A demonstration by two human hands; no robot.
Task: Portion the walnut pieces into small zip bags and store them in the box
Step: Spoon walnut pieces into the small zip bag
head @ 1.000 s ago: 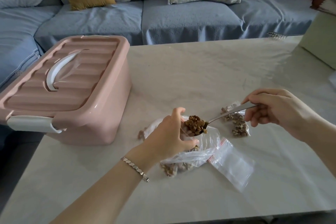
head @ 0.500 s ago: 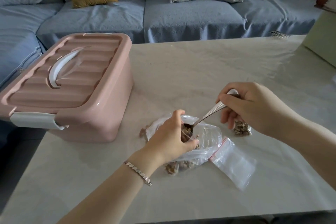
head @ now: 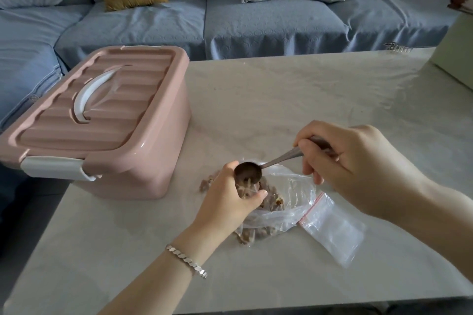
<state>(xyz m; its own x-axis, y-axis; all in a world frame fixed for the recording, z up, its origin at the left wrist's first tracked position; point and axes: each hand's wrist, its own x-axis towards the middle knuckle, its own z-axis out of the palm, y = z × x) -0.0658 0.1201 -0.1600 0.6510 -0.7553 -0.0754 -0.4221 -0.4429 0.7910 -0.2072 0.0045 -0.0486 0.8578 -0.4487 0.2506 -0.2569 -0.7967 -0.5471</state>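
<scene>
Head view: L hand (head: 230,199) curls round the mouth of a clear zip bag (head: 289,192) and holds it open, thumb on the near side. R hand (head: 353,161) pinches the handle of a spoon (head: 256,169), its bowl tipped over the bag mouth, just beside the L fingers. Walnut pieces (head: 271,199) lie inside the bag, w/ more under it. A flat spare bag (head: 335,233) touches it on the right. The pink box (head: 128,156), lid on, sits at the left edge of the worktop (head: 281,97), near the L hand but apart. There is open worktop from the hands to the far edge and along the near edge.
</scene>
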